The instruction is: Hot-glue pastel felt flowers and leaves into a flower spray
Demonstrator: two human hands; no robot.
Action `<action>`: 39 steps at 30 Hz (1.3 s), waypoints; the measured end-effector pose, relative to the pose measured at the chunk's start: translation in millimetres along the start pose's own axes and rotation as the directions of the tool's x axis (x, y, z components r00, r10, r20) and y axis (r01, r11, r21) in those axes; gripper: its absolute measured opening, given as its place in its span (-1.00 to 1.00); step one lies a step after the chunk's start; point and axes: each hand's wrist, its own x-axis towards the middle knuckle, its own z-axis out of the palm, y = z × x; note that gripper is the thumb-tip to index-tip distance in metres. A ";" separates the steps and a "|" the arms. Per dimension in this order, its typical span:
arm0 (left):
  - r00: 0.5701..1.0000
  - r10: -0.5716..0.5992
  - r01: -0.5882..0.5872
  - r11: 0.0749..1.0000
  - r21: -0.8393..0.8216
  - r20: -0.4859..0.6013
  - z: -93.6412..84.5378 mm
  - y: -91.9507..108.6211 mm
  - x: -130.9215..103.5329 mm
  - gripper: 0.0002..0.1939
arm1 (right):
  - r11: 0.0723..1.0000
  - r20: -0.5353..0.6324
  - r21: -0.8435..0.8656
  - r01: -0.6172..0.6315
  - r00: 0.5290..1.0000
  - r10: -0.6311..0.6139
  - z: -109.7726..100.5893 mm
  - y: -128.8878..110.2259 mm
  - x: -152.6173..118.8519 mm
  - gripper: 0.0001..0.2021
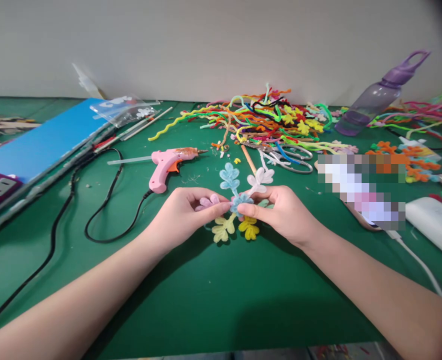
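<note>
Between both hands is a pipe-cleaner flower ornament (242, 204) with a fuzzy blue centre. Its arms end in leaf-like loops of light blue, white, pale yellow, bright yellow and pink; a green one is partly hidden behind my right hand. My left hand (191, 212) is closed, thumb and fingers pinching the ornament's left side by the pink loops. On the other side, my right hand (281, 212) is closed too, its thumb pressing on the blue centre. A pink glue gun (166, 165) lies left of the ornament, a glue stick in its back.
Behind lie loose pipe cleaners (258, 120), scissors (292, 157) and a tilted purple bottle (374, 100). A blurred phone (359, 195) and a white power bank (434, 225) are to the right. A black cord (58, 230) and a blue board (44, 137) lie left.
</note>
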 end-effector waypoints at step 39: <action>0.995 0.010 -0.018 0.997 0.079 0.102 0.9 -3.7 2.5 -0.74 | 0.992 0.074 -0.105 0.075 0.995 -0.067 2.1 1.3 1.5 -0.85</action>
